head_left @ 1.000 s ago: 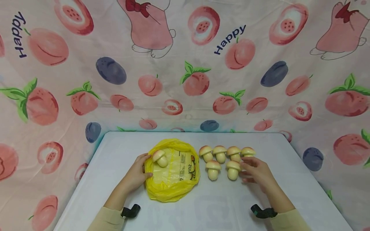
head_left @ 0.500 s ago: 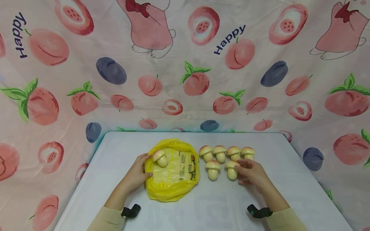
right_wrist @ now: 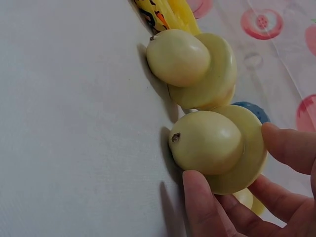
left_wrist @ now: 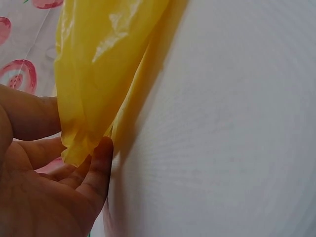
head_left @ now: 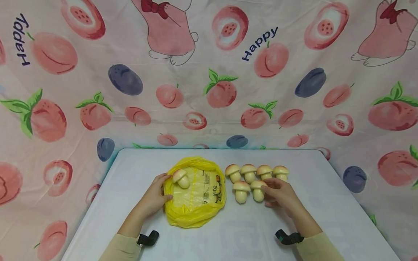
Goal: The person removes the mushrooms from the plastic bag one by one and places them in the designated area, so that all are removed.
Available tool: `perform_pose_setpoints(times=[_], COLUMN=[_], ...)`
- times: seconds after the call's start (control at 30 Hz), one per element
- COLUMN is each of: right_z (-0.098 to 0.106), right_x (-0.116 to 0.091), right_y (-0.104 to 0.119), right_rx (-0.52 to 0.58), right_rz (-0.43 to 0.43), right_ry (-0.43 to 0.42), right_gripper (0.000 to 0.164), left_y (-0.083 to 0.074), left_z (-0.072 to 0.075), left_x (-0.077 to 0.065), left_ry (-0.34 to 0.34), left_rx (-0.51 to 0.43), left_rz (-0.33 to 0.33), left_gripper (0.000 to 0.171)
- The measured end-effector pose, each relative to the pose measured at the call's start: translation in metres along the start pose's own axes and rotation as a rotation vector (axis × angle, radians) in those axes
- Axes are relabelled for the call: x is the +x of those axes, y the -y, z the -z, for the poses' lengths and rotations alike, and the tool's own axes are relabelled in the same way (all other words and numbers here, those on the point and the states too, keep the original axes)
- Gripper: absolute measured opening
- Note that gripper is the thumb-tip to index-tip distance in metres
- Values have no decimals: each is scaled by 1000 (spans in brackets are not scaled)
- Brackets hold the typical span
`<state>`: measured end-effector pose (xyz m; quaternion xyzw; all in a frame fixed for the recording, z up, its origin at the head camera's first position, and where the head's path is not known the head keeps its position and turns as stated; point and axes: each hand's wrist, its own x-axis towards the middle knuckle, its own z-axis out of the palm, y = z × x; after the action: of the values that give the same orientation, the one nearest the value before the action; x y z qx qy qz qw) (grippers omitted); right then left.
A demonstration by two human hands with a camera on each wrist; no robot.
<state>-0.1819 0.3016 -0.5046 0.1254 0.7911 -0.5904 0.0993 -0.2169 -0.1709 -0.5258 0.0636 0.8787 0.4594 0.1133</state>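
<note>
In the head view my left hand grips the left rim of a yellow plastic bag that lies rolled open. The left wrist view shows its fingertips at a fold of the yellow plastic. One toy mushroom with a reddish cap lies inside the bag. My right hand holds a second toy mushroom at the right end of the front row, its thumb and fingers about the cap and stem. Close on its left lies another mushroom, which nearly touches it in the right wrist view.
Behind these two, a row of several more mushrooms lies toward the back of the white table. A fruit-patterned cloth hangs behind the table and along its sides. Each wrist wears a black camera mount.
My right hand has moved left, and the mushroom at its fingers has slid left with it, closer to its neighbour in the front row. The left hand and bag have stayed put.
</note>
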Motion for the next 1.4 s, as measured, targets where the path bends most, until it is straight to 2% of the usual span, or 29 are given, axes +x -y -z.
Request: perform_pose_setpoints(times=[0.4,0.93,1.2,1.4], right_z=[-8,-15,-12,-3], right_x=[2,0,-1,-4], right_y=[2,0,0,1], right_rx=[12,2,33,31], right_rz=[-12,35,10,24], right_ry=[10,47,36,27], right_gripper=[61,63,62,64], left_y=[-1,0,0,1], left_z=[1,1,0,1], left_x=[-1,-1,-1,0], left_ry=[2,3,0,-3], left_rx=[9,12,6,-4], left_rz=[-12,-14,-7,-6], left_gripper=[77,78,77,77])
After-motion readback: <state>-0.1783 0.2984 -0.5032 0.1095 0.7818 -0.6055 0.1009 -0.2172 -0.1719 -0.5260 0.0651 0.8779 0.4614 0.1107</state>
